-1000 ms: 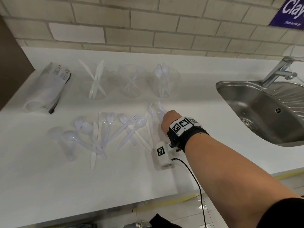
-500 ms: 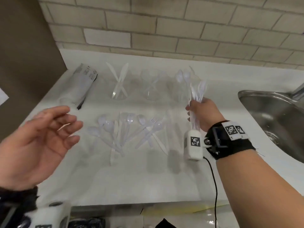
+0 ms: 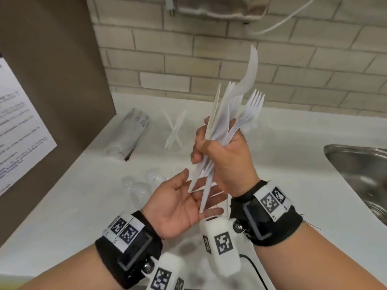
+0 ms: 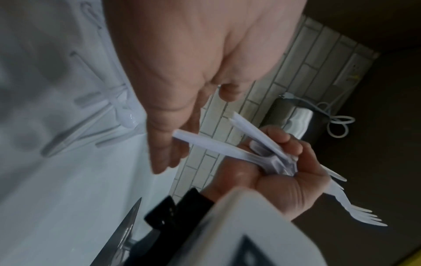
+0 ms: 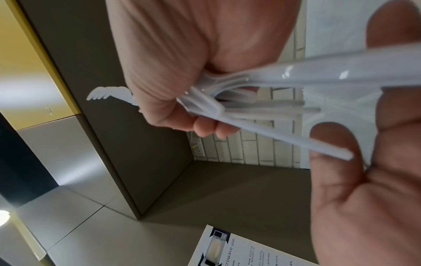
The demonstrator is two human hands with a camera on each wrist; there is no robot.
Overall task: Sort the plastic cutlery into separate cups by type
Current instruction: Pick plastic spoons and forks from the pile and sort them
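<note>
A bundle of forks (image 3: 234,114) was gripped in the right hand (image 3: 226,155), fingers curled round the handles, held above the worktop (image 3: 293,164). Long axis was near upright, tines up, handle ends fanned downward. The left hand (image 3: 178,204) was held spread, palm up, under the handle ends, touching them. Knives (image 3: 173,130) stood crossed in a cup behind the bundle. Spoons (image 3: 142,185) were left loose on the worktop below the bundle; sorting judged partly done.

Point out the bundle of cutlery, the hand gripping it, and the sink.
bundle of cutlery (image 3: 225,116), head view, on the white handles above the fist.
right hand (image 3: 228,160), head view, on its back.
sink (image 3: 360,164), head view, on the steel basin wall.
</note>
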